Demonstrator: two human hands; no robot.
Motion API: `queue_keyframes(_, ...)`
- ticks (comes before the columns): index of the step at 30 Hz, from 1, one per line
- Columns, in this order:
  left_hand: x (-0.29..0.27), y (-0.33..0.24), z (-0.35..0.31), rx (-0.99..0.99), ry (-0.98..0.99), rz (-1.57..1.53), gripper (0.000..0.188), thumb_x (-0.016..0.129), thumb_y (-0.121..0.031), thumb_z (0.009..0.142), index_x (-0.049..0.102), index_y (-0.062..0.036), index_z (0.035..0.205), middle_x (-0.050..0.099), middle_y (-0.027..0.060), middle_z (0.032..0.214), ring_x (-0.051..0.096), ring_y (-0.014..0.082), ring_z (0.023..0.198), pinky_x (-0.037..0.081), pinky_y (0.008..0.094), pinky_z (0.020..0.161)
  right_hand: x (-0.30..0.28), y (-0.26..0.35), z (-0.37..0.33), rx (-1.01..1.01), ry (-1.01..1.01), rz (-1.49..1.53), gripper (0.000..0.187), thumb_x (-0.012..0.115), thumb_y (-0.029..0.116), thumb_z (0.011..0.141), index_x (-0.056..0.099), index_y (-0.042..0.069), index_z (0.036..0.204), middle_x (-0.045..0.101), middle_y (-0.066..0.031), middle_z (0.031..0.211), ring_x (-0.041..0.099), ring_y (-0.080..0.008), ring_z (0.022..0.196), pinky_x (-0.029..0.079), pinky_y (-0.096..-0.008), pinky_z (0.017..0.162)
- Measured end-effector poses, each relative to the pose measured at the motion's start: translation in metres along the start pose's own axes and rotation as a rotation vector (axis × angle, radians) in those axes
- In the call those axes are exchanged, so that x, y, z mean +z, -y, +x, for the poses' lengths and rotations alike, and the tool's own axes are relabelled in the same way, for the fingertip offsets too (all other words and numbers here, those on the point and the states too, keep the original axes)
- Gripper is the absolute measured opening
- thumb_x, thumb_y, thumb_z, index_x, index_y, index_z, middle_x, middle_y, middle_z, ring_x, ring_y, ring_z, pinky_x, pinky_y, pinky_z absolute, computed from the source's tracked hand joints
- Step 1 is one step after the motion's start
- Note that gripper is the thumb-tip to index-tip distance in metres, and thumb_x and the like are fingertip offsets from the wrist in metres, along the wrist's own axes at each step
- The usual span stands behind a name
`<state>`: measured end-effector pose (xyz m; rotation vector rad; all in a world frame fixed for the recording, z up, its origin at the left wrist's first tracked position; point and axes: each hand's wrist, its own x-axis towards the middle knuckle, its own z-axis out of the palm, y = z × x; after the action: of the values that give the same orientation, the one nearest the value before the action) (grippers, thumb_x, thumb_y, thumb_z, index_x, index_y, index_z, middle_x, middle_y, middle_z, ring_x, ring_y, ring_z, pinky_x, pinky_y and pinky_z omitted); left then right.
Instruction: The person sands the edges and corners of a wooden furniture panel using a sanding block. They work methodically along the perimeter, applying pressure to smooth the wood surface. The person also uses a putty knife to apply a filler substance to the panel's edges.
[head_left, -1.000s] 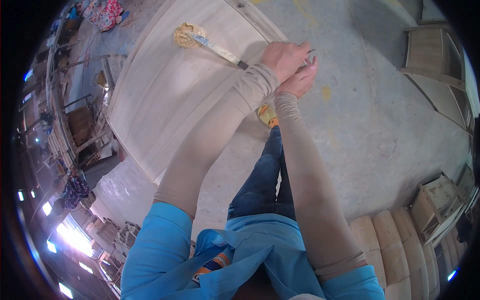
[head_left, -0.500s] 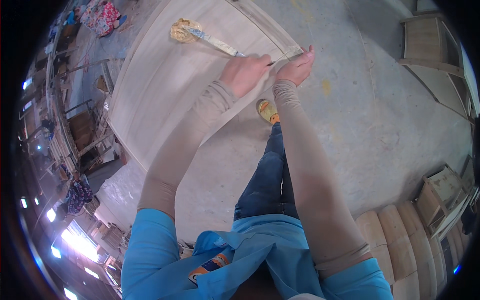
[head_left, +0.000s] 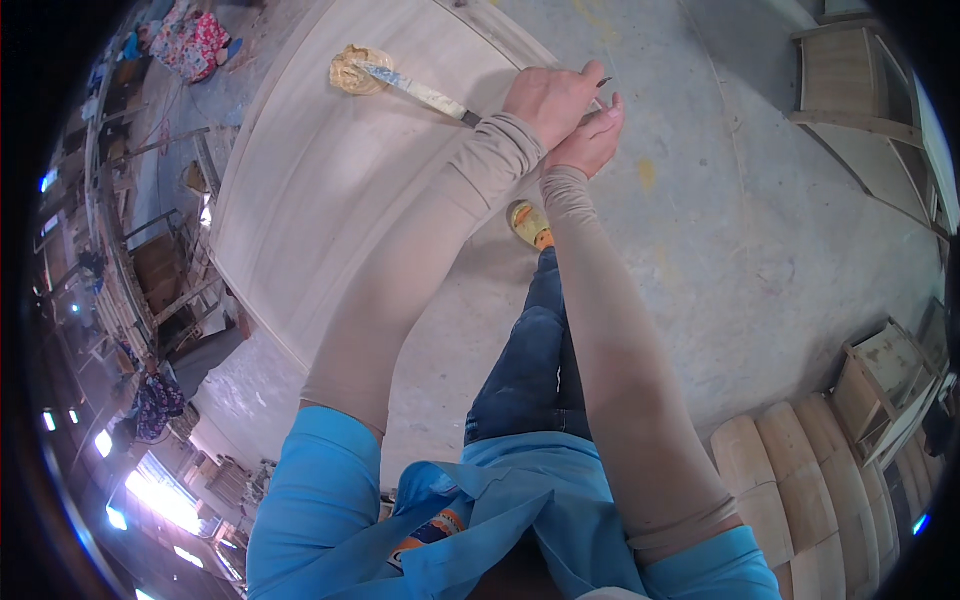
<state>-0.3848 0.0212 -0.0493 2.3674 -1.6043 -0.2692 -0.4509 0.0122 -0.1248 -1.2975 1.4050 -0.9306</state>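
Note:
My left hand (head_left: 548,105) is closed at the right-hand corner of a large pale wooden panel (head_left: 320,200). A thin dark tip pokes out past its fingers; the rest of that slim thing is hidden, so its kind does not show. Just below and touching or nearly touching it, my right hand (head_left: 588,142) lies along the panel's edge, fingers stretched out and slightly curved. On the panel rests a putty knife (head_left: 430,95) with a smeared whitish blade, its handle end partly behind my left wrist. The blade's far end sits in a tan lump of putty (head_left: 352,72).
Concrete floor (head_left: 700,230) surrounds the panel. Wooden frames (head_left: 850,80) stand at the far right, curved wooden pieces (head_left: 790,470) at the near right. Timber racks (head_left: 135,300) line the left. A person in red floral clothing (head_left: 190,45) is at the far left.
My left hand has moved right and away from me, from the panel's near edge to its corner, over the right hand. My right hand has barely moved. Putty and knife stay on the panel.

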Motion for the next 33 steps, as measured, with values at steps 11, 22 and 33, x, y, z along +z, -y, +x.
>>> queue_keyframes(11,0.002,0.016,-0.045,0.013,0.073,-0.039,0.021,0.057,-0.026,0.090,0.047,-0.0086,0.096,0.064,0.0120,0.070,0.064,0.0331,0.065,0.048,0.0434,0.053,-0.001,0.003,0.000,-0.012,0.000,-0.012,0.048,0.028,0.030,0.101,0.048,-0.004,0.129,0.063,-0.0207,0.110,0.057,-0.0343,0.105,0.042,-0.0412,0.092)
queue_keyframes(22,-0.019,0.013,-0.044,-0.059,-0.013,-0.093,0.018,0.057,-0.024,0.092,0.049,-0.0097,0.100,0.060,0.0133,0.063,0.061,0.0340,0.060,0.046,0.0457,0.051,-0.003,0.002,0.003,-0.098,0.030,0.035,0.039,0.032,0.024,0.100,0.058,-0.002,0.111,0.062,-0.0183,0.103,0.056,-0.0324,0.100,0.042,-0.0411,0.089)
queue_keyframes(33,-0.016,0.020,-0.010,-0.123,-0.033,-0.045,0.019,0.056,-0.027,0.092,0.048,-0.0098,0.098,0.062,0.0108,0.064,0.064,0.0321,0.063,0.048,0.0438,0.054,-0.014,0.002,0.007,-0.259,0.137,0.139,0.021,0.039,0.012,0.098,0.057,0.001,0.100,0.058,-0.0126,0.106,0.054,-0.0235,0.103,0.042,-0.0338,0.092)
